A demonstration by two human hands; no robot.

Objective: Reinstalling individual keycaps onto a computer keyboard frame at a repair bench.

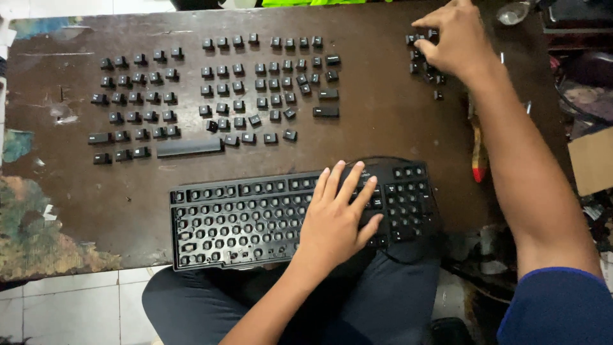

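Note:
A black keyboard frame [242,217] with its keycaps removed lies at the near edge of the worn brown table [377,121], partly over my lap. My left hand [338,217] rests flat on its right half, fingers spread. My right hand [450,41] reaches to the far right of the table, fingertips down on a small cluster of loose black keycaps [424,67]; whether it pinches one I cannot tell. Several rows of black keycaps [268,83] are laid out across the table's far half, with a long spacebar [189,147] at their near left.
A tool with a red tip [477,153] lies on the table under my right forearm. Clutter, a cardboard piece [590,160] and dark objects crowd the right side. White floor tiles [64,306] show at the lower left. The table's left edge has peeling paint.

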